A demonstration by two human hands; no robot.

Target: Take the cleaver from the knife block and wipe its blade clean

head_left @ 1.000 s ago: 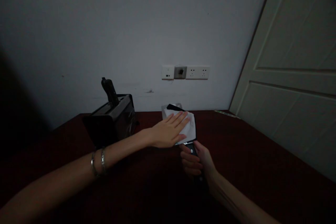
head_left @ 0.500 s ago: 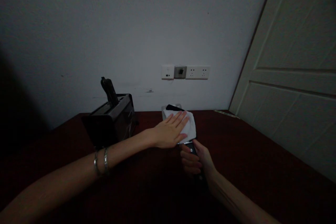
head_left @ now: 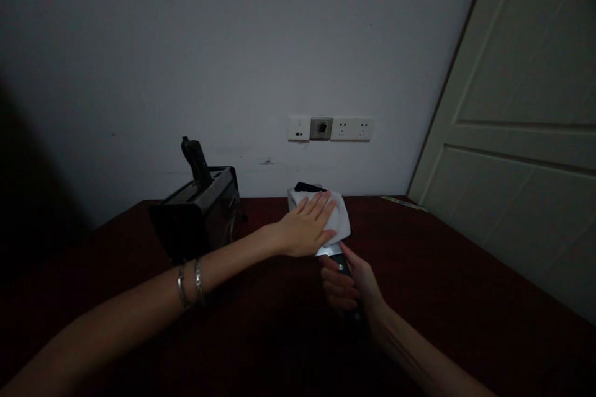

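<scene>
My left hand (head_left: 305, 228) lies flat, fingers stretched out, pressing a white cloth (head_left: 339, 218) onto a knife blade (head_left: 328, 250) on the dark red table (head_left: 447, 279). Only a sliver of the blade shows under the cloth. My right hand (head_left: 347, 284) is closed round the knife's black handle (head_left: 344, 268), just near of the cloth. Two bracelets sit on my left wrist.
A dark knife block (head_left: 200, 211) with one black handle (head_left: 195, 160) sticking up stands at the left back of the table. A small pale box with something black on it (head_left: 305, 188) sits behind the cloth. Wall sockets (head_left: 330, 128) and a door (head_left: 521, 130) lie beyond.
My left hand has slid the cloth slightly left and farther along the blade. My right hand keeps its hold on the handle, hardly moved.
</scene>
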